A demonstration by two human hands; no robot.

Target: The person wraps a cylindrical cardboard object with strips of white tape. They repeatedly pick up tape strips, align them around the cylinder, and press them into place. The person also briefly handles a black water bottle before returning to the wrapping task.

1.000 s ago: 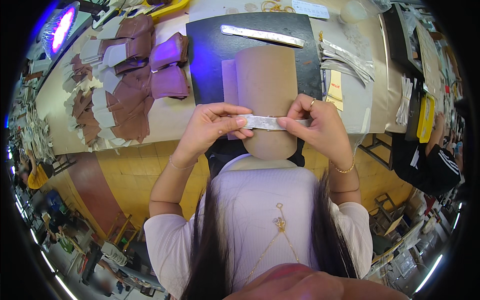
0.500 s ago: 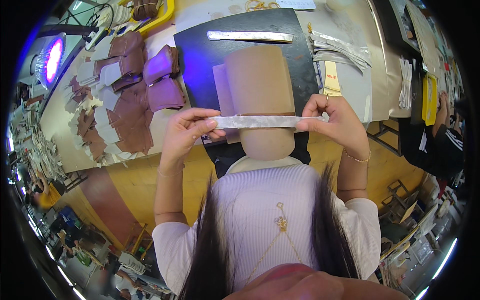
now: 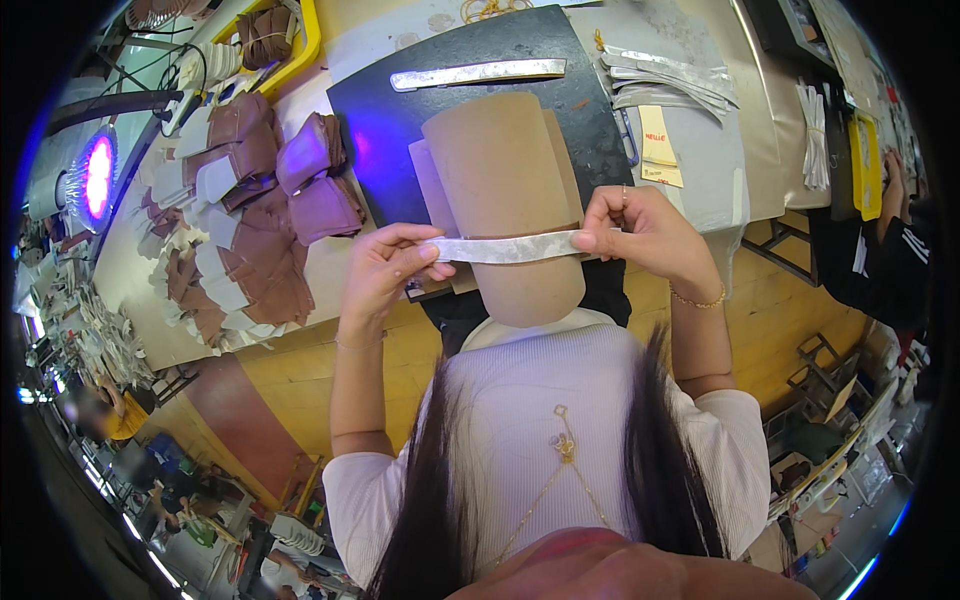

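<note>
Between my hands a pale, silvery-white strip [image 3: 505, 250] is stretched crosswise over a tan, leather-like sheet [image 3: 505, 160]. My left hand [image 3: 392, 265] pinches the strip's left end between thumb and fingers. At the other end, my right hand [image 3: 648, 235] has it pinched in the same way. The strip bows slightly and lies across the sheet's lower part, near a thin brown line. Part of the sheet rests on a black board [image 3: 375, 130]; its near end curves down over the table edge toward my lap. Another pale strip [image 3: 480, 74] lies on the board's far part.
Stacks of brown and white pieces [image 3: 250, 240] cover the table at left, beside a glowing lamp [image 3: 98, 178]. To the right lie a bundle of pale strips [image 3: 670, 82] and a yellow tag [image 3: 660, 150]. A yellow tray [image 3: 312, 45] stands at the far left. Another person's dark sleeve [image 3: 880, 260] shows at right.
The view has turned a little, so the table appears tilted. The strip was straight and now bows slightly, its right end higher. Both hands keep their pinch.
</note>
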